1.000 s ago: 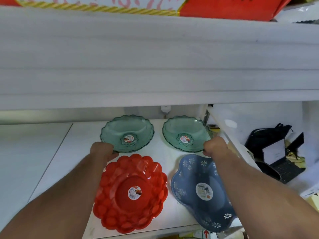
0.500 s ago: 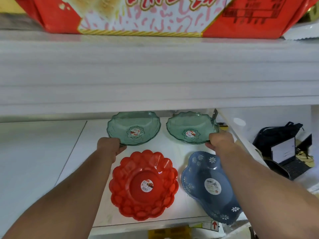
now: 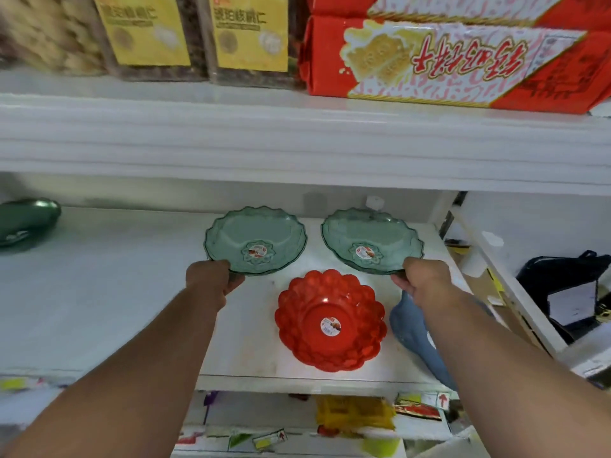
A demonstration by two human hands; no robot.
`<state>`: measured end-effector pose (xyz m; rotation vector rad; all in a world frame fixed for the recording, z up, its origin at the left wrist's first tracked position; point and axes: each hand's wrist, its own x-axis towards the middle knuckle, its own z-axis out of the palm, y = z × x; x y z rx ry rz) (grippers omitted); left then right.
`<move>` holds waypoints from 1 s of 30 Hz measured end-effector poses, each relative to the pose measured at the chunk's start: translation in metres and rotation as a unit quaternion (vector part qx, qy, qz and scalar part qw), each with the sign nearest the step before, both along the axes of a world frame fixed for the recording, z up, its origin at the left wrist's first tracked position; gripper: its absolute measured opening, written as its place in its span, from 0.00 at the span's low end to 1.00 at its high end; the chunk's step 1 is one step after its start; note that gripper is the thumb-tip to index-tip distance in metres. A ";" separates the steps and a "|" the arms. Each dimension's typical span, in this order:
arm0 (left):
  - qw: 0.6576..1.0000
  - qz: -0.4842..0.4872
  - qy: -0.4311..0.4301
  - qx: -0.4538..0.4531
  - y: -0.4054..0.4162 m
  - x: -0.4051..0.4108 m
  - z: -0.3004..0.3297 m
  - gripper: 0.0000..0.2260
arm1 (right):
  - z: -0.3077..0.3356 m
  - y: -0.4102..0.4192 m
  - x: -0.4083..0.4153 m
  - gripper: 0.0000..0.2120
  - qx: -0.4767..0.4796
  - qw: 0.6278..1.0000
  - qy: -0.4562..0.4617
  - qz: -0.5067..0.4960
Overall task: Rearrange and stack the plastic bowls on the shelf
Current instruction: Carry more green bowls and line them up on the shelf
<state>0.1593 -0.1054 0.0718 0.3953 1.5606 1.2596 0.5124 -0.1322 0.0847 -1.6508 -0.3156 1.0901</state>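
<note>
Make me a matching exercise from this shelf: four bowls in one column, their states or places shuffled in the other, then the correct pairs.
Things:
1. left green bowl
2. right green bowl
3. red bowl
4. blue bowl

States:
A. untouched, near the shelf's front edge, sticker in its middle
B. gripped at its near rim by the right hand
C. partly hidden under the right forearm
D. gripped at its near rim by the left hand

Pairs: 1-D, 2-B, 3-A, 4-C
</note>
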 end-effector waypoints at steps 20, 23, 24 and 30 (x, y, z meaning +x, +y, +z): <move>0.982 0.187 0.017 0.016 -0.174 -0.074 0.019 0.07 | 0.011 -0.051 -0.103 0.02 0.019 0.988 0.005 0.154; 0.978 0.208 0.021 0.011 -0.194 -0.089 0.021 0.07 | 0.011 -0.055 -0.124 0.04 0.021 0.983 0.007 0.181; 0.976 0.216 0.027 0.011 -0.199 -0.095 0.022 0.07 | 0.012 -0.056 -0.131 0.04 0.022 0.982 0.009 0.189; 0.969 0.245 0.033 0.005 -0.214 -0.138 0.018 0.06 | 0.022 -0.063 -0.178 0.04 0.022 0.974 -0.004 0.223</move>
